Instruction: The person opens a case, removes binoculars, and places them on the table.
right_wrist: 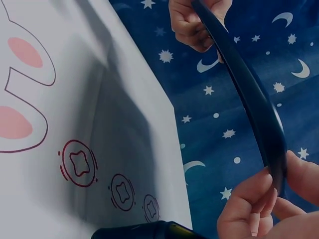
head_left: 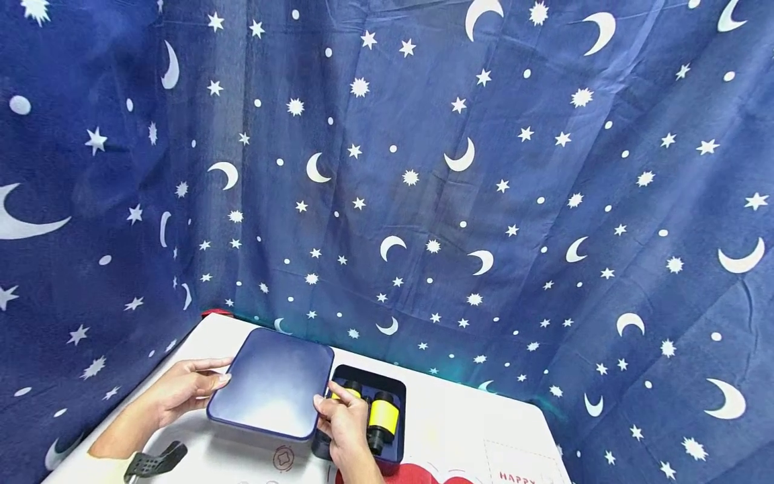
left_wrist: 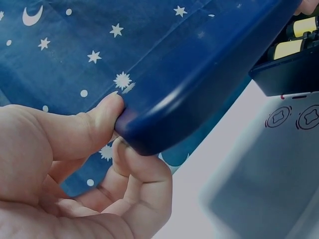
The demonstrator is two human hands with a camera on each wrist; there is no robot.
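A dark blue, square lid with rounded corners (head_left: 272, 383) is held up above the table between both hands. My left hand (head_left: 184, 388) pinches its left edge; in the left wrist view the thumb lies on top and curled fingers (left_wrist: 144, 174) sit under the rim. At the opposite edge my right hand (head_left: 346, 423) pinches the lid, as the right wrist view also shows the lid (right_wrist: 254, 109) edge-on. Beside the lid stands an open dark blue box (head_left: 396, 454), partly hidden behind my right hand. Black and yellow binoculars (head_left: 383, 415) lie inside it.
The white table (head_left: 459, 417) carries a printed cover with red designs and lettering. A blue curtain with white moons and stars (head_left: 423, 202) hangs behind and at the sides. A dark strap (head_left: 156, 462) is on the left wrist.
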